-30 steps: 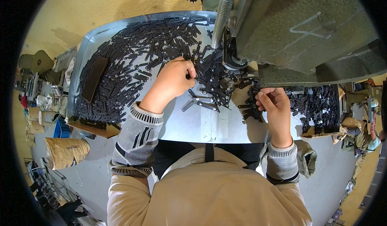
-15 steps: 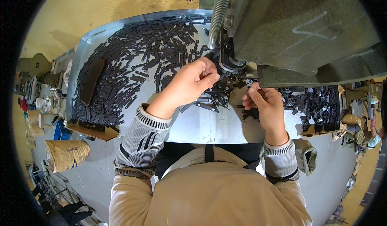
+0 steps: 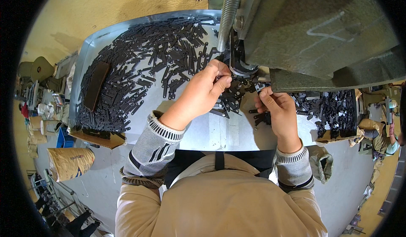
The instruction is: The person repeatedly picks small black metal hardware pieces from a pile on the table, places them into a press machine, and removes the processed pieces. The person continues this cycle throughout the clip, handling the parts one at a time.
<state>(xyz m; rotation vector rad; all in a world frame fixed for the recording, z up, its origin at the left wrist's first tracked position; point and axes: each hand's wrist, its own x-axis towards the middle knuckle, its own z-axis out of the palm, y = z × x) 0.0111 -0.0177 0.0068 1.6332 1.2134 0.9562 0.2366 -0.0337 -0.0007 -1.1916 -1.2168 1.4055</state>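
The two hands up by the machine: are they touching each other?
Apart. The head view shows the left hand and the right hand with black metal strips and bare tray between them, so a plain gap separates them.

- Bare strip of metal table (image 3: 220, 131) in front of the person is open, easy room for a hand.
- Left side's buried in black flat parts (image 3: 139, 76).
- Big grey press (image 3: 308, 29) overhangs the back right, blocking reach there.
- Threaded column (image 3: 227, 17) stands just beside the left hand (image 3: 202, 94).
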